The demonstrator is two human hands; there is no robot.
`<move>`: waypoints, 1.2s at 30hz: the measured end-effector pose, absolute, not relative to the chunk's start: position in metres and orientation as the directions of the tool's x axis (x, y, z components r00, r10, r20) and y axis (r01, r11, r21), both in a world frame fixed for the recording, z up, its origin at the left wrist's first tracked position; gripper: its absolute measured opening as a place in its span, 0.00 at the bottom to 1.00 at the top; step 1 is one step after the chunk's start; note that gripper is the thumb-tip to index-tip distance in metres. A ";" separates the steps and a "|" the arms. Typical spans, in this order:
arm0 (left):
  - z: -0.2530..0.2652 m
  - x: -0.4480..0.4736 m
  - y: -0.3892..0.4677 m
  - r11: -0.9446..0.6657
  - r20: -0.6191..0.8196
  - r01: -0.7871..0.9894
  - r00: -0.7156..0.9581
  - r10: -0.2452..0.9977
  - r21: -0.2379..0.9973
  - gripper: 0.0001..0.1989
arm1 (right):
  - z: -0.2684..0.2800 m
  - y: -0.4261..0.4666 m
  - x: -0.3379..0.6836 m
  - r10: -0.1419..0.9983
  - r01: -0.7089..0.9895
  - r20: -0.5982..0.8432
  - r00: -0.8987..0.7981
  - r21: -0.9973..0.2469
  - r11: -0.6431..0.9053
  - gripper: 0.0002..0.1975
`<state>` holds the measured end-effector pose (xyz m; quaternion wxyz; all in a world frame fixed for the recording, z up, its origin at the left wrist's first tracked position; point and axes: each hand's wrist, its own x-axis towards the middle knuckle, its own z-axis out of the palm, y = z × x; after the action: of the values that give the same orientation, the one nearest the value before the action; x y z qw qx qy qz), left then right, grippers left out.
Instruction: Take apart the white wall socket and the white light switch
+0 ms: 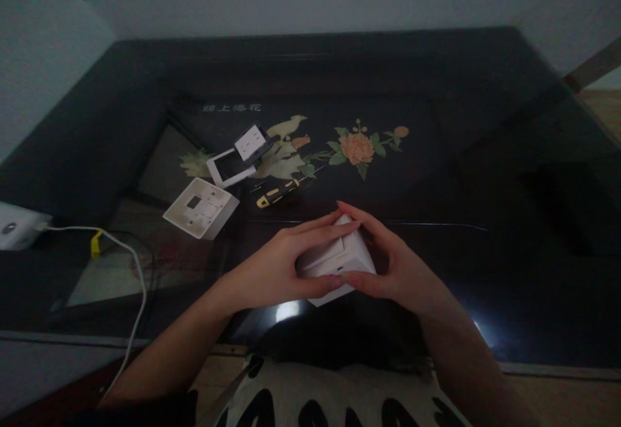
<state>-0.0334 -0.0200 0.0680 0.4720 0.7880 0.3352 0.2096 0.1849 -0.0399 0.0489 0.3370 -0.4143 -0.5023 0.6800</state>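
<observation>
A white wall-switch box (358, 257) is held close in front of me at the near side of the table. My left hand (279, 262) is wrapped round its left side, with the thumb along the near face. From the right, my right hand (405, 264) grips the same box, fingers over the far corner and thumb on the near side. The thumb tips almost meet. A small dark slot shows in the near wall; the fingers cover part of the top. Beyond my left hand lies a screwdriver (278, 194) with a yellow and black handle, beside small screws (257, 187).
Left of the screwdriver are an open white back box (200, 208), a white frame (228, 169) and a socket insert (251, 143) leaning on it. A white device (19, 226) with a cable (138, 265) sits at the left edge. The dark tabletop (460, 175) is glossy.
</observation>
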 end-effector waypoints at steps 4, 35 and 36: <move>0.065 -0.035 -0.019 -0.308 -0.002 0.323 0.693 0.721 0.895 0.34 | 0.046 -0.041 0.182 0.881 -0.096 -0.225 -0.417 -0.953 -0.288 0.41; 0.118 -0.028 -0.022 -0.719 -0.137 0.602 0.791 0.596 0.347 0.28 | 0.048 -0.045 0.169 0.925 -0.020 -0.228 -0.303 -0.969 -0.245 0.33; 0.118 -0.027 -0.022 -0.725 -0.134 0.602 0.792 0.596 0.333 0.28 | 0.047 -0.045 0.169 0.929 -0.012 -0.219 -0.297 -0.972 -0.233 0.32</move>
<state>-0.0272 -0.0219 0.1185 0.1824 0.9288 0.3225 -0.0089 0.1688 -0.0448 0.0475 0.3710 -0.4627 -0.4957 0.6345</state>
